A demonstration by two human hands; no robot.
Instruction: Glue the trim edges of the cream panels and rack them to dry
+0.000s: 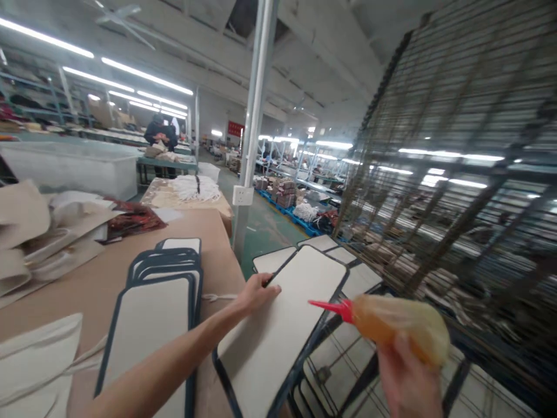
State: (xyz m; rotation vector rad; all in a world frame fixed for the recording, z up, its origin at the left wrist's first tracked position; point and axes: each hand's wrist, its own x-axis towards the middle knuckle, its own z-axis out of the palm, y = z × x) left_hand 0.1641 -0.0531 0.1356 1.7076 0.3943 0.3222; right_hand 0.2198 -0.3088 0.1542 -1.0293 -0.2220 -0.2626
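My left hand (pixel 256 295) grips the far left edge of a white panel with a dark border (pixel 282 319), thumb on its face and fingers mostly hidden beneath. The panel is tilted and reaches past the table's right edge. In my right hand (pixel 409 371) is a squeeze bottle of amber liquid (pixel 400 325), lying on its side in the air. Its red nozzle (pixel 335 307) points left, over the panel's right edge and apart from it. To the left of the held panel, similar dark-edged panels (pixel 152 313) lie in an overlapping stack on the table.
The brown table (pixel 108 273) carries cream fabric pieces (pixel 35 348) at left. A metal pole with a socket box (pixel 242 195) rises beyond its right edge. At right stands a wire rack (pixel 418 191), with more bordered panels (pixel 361 278) near it. Another person (pixel 161 136) stands far back.
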